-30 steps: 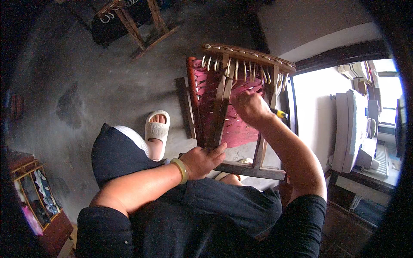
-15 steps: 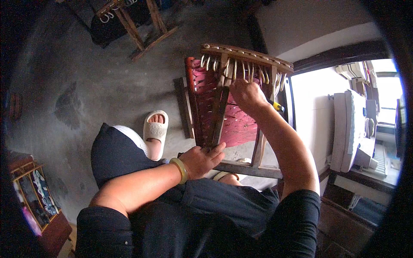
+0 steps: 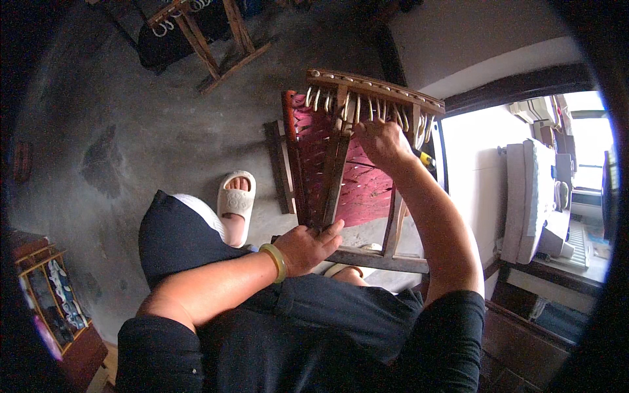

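Note:
In front of my lap stands a dark wooden folding-stool frame (image 3: 334,187), its top rail (image 3: 373,88) laced with white cord loops (image 3: 407,119). My left hand (image 3: 306,247), with a pale bangle at the wrist, grips the lower end of a slanting wooden leg. Up by the cord loops, my right hand (image 3: 382,141) is closed just under the rail. What its fingers hold is hidden by the hand. Behind the legs shows a pink woven seat of flat strips (image 3: 367,190) with a reddish side rail (image 3: 293,144). Beside my right wrist is a yellow-and-black object (image 3: 426,160).
Another wooden stool frame (image 3: 203,49) with cord loops stands on the grey floor (image 3: 131,118) at the far left. A small rack (image 3: 56,288) is at the lower left. On my right, a bright opening shows white padded furniture (image 3: 527,200). My slippered foot (image 3: 236,200) is left of the frame.
My right hand has shifted slightly right and down beside the cord loops. The frame has tilted very slightly; my left hand stays at the leg's lower end.

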`<state>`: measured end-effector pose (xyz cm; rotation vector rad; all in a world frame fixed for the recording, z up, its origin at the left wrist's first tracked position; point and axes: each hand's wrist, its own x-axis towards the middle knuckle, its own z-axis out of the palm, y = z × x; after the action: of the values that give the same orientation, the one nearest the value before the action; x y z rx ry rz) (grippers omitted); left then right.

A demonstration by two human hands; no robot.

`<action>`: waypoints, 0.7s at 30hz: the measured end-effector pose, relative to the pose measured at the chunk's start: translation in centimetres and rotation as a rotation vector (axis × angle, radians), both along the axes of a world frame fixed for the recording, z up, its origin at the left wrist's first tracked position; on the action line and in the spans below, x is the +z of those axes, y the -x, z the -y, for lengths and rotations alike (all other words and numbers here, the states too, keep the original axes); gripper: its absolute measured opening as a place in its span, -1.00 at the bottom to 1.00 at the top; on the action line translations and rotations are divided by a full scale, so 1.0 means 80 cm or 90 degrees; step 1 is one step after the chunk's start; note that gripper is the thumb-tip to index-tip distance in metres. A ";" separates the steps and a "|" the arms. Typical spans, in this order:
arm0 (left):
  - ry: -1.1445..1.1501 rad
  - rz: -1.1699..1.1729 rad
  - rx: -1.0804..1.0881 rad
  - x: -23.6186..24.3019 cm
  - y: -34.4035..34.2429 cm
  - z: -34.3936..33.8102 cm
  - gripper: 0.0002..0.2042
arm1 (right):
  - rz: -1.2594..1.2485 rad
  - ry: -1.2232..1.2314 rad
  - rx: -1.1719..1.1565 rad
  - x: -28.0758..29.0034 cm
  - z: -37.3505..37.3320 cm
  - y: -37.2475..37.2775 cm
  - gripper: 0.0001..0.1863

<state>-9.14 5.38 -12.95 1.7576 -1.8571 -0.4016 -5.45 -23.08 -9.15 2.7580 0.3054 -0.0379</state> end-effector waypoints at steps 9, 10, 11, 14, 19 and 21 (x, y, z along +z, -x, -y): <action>0.009 -0.016 0.005 0.000 -0.005 -0.006 -0.53 | -0.131 0.008 0.045 0.010 -0.049 0.025 -0.87; 0.014 -0.016 0.004 0.000 -0.004 -0.005 -0.53 | -0.127 -0.018 0.100 0.012 -0.054 0.036 -0.87; 0.019 -0.016 0.005 -0.002 -0.003 -0.005 -0.53 | -0.114 -0.104 0.125 0.016 -0.059 0.043 -0.87; 0.032 -0.005 0.010 -0.001 -0.003 -0.002 -0.53 | -0.039 -0.188 0.198 0.012 -0.058 0.053 -0.90; -0.003 0.013 0.008 0.001 -0.001 -0.001 -0.55 | -0.037 -0.070 0.030 0.007 -0.018 0.010 -0.85; 0.002 -0.002 -0.002 0.003 -0.001 0.000 -0.56 | -0.048 -0.055 -0.011 0.004 -0.005 -0.002 -0.82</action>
<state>-9.03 5.35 -12.69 1.7515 -1.8567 -0.4017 -5.28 -22.64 -8.86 2.8493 0.3100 -0.1366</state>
